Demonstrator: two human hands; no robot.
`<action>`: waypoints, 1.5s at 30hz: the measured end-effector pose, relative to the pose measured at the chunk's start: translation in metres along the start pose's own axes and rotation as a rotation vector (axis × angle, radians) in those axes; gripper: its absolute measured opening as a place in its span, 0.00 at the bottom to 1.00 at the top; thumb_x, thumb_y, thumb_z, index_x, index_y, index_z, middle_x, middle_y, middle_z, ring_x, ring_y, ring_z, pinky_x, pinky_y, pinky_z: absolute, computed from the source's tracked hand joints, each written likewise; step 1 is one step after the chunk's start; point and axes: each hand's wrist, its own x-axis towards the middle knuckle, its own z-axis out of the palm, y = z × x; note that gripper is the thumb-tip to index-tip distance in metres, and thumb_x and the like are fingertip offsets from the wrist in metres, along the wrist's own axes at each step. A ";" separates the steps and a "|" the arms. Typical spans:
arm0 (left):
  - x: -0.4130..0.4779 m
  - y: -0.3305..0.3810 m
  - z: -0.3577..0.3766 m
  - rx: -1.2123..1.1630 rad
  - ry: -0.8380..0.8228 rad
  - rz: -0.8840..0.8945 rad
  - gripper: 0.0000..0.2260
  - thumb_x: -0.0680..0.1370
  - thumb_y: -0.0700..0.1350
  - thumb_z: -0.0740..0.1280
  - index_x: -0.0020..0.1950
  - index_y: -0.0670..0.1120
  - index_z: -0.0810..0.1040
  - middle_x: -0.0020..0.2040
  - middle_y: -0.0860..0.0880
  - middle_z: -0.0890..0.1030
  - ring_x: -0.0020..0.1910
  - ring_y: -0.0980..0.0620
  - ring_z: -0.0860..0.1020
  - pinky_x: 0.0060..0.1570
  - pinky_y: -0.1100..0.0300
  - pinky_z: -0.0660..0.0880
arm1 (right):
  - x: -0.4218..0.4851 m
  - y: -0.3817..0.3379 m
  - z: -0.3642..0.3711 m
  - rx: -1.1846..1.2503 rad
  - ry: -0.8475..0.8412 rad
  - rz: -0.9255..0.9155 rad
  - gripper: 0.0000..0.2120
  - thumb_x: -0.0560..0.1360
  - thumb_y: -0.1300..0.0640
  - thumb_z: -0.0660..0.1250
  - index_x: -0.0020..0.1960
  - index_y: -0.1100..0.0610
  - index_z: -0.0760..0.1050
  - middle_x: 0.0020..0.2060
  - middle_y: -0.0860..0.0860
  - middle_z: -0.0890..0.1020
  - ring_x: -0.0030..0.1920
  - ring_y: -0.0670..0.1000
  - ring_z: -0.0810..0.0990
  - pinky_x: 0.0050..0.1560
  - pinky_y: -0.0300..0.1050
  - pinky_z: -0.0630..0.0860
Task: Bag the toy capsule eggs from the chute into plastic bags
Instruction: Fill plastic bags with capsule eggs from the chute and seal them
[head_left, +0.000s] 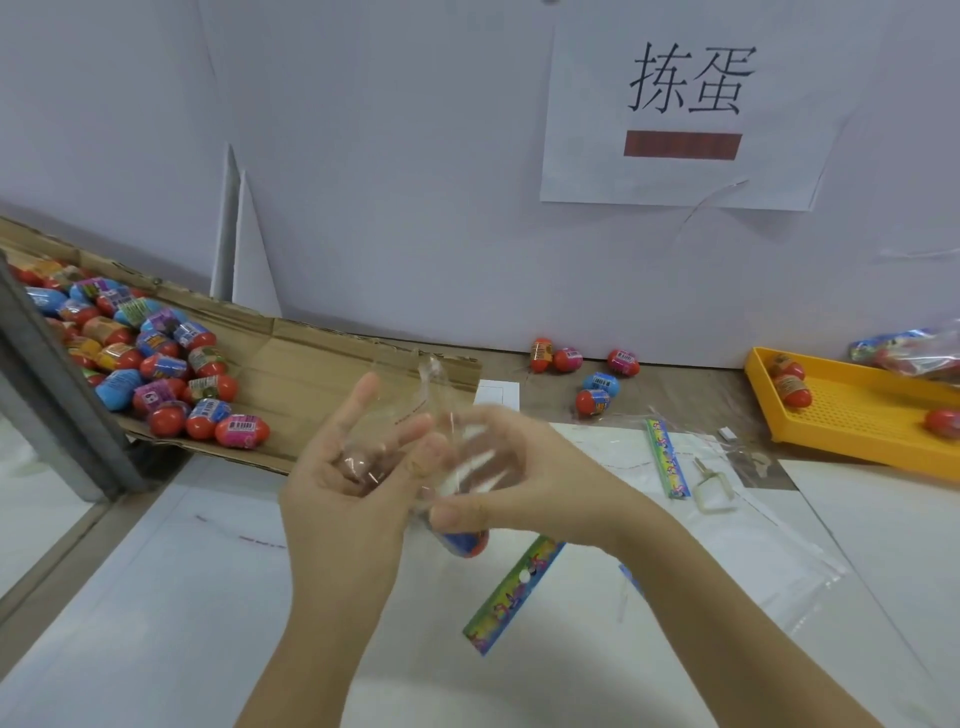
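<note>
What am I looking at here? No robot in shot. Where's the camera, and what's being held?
There is no machine: a person works bare-handed, and the one picture comes from a camera worn on their head, looking down. The right hand grips a clear plastic bag with a blue-and-red capsule egg at its bottom. The left hand, fingers mostly straight, rests against the bag. At left, a cardboard chute carries a pile of eggs. Loose eggs lie by the wall, a yellow tray holds more, and colourful card strips lie on the table.
</note>
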 end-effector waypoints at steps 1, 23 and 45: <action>0.001 0.000 -0.001 -0.012 0.011 -0.010 0.28 0.63 0.44 0.77 0.62 0.56 0.78 0.44 0.49 0.86 0.43 0.49 0.84 0.38 0.65 0.80 | 0.001 0.001 0.000 0.048 -0.048 0.008 0.21 0.62 0.44 0.78 0.53 0.39 0.77 0.46 0.47 0.84 0.44 0.45 0.83 0.43 0.47 0.80; 0.006 -0.014 0.001 -0.071 -0.109 -0.365 0.12 0.59 0.47 0.74 0.41 0.51 0.87 0.41 0.48 0.86 0.39 0.52 0.85 0.35 0.65 0.79 | 0.035 0.116 -0.077 -1.060 0.491 0.336 0.18 0.81 0.55 0.55 0.68 0.41 0.69 0.72 0.47 0.64 0.66 0.54 0.65 0.64 0.53 0.58; -0.008 -0.013 0.009 0.159 -0.367 -0.229 0.21 0.63 0.42 0.77 0.54 0.58 0.82 0.49 0.55 0.86 0.46 0.58 0.84 0.40 0.70 0.77 | -0.010 -0.032 -0.053 -0.158 0.478 -0.377 0.13 0.67 0.56 0.77 0.48 0.45 0.79 0.42 0.47 0.82 0.40 0.54 0.78 0.44 0.47 0.79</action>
